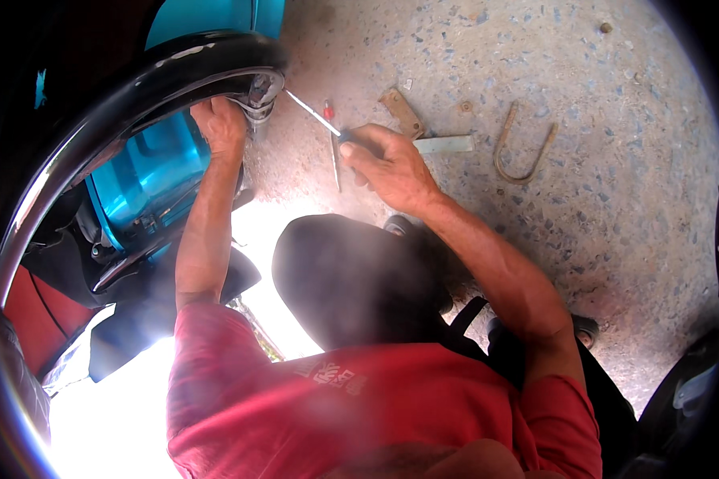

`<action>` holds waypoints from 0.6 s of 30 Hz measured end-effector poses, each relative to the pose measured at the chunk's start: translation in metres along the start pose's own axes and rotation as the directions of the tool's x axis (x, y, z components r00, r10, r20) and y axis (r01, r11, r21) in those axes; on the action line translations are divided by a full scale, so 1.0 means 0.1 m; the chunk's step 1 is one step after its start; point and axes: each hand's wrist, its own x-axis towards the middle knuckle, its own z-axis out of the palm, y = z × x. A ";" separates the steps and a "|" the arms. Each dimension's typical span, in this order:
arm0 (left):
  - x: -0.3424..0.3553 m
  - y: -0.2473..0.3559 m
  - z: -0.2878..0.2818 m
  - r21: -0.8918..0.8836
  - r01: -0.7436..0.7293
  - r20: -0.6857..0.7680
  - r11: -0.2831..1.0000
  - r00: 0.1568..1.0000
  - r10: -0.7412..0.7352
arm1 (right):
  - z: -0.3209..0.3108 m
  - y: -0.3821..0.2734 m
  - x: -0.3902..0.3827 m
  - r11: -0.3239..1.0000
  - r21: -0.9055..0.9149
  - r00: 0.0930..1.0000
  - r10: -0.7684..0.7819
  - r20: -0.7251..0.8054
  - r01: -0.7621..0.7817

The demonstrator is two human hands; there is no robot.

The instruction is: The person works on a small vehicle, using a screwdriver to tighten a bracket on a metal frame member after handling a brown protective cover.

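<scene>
My right hand (395, 169) is closed around the dark handle of a screwdriver (315, 114). Its pale shaft points up and left, with the tip at the rounded metal end (264, 89) of a thick black curved bar (144, 84). Just below that end, my left hand (220, 124) is closed against the underside of the bar. The fingertips are out of sight, so what they grip cannot be made out. Behind and below the left hand shows a glossy blue panel (148, 184).
On the speckled floor (615, 191) lie a thin tool with a red end (335, 160), a rusty bracket (402, 113), a flat pale metal strip (447, 144) and a rusty U-shaped rod (527, 168). Strong glare washes out the lower left.
</scene>
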 end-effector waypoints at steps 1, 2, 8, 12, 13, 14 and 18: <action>0.00 -0.02 0.00 -0.005 -0.008 -0.003 1.000 1.000 0.008 | 0.01 0.00 0.00 1.000 0.007 1.000 -0.005 -0.004 0.005; 0.00 -0.02 0.00 -0.003 -0.003 -0.005 1.000 1.000 0.003 | 0.02 0.01 0.00 1.000 0.014 1.000 -0.010 -0.008 0.010; 0.00 -0.03 0.00 -0.023 0.002 -0.005 1.000 1.000 -0.002 | 0.04 0.03 0.01 0.997 0.069 0.999 0.044 -0.019 -0.042; 0.01 -0.03 0.01 -0.022 0.002 -0.009 1.000 1.000 -0.002 | 0.08 0.04 0.00 0.998 -0.059 0.995 -0.029 -0.090 0.024; 0.01 -0.04 0.01 -0.018 0.001 -0.010 1.000 1.000 -0.001 | 0.08 0.06 0.00 0.985 -0.149 0.986 -0.108 -0.127 0.089; 0.01 -0.06 0.00 -0.014 0.000 -0.010 1.000 1.000 0.000 | 0.09 0.08 0.00 0.960 -0.239 0.969 -0.189 -0.156 0.148; 0.00 -0.08 0.00 0.008 -0.008 -0.016 1.000 1.000 0.009 | 0.16 0.14 -0.01 0.926 -0.286 0.900 -0.328 -0.287 0.247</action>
